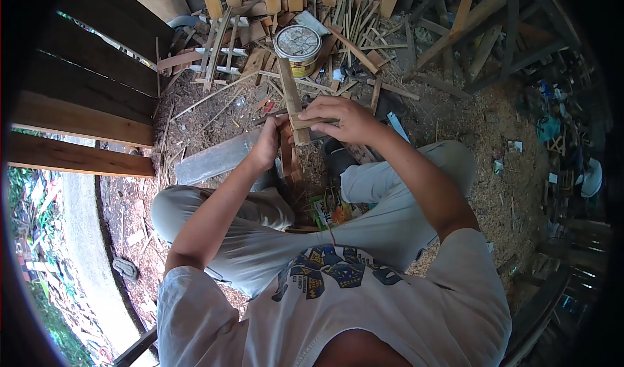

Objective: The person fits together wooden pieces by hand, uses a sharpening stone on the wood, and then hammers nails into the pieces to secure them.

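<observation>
You sit with your two hands in front of you, both at the stick [290,87]. Let the stick be the centre of a clock, with 12 o'clock pointing away from your body. The stick's far end leans a little toward 11 o'clock, and its near end points a little past 6, on the side of 5.

Your right hand [348,121] comes from 4 o'clock. Its thumb and fingers are closed on a short piece [314,122] of wood, with only the thickness of this wood between them. The short piece lies across the stick, close to the near end. Your left hand [265,147] comes from 7 o'clock. Its fingers are bent in beside the near end of the stick, but the tips are partly hidden, so I cannot tell if they are clamped on the stick or on the brown strip [286,156] below it.

At 12 o'clock stands a bucket [298,50] with a stained lid; the far end of the stick covers a bit of it in the view. A pile of thin laths [364,26] is at 1 o'clock. A grey plank [211,163] lies on the ground at 8 o'clock. Between your legs, at 5 o'clock, there is a green and yellow packet [325,212].
</observation>
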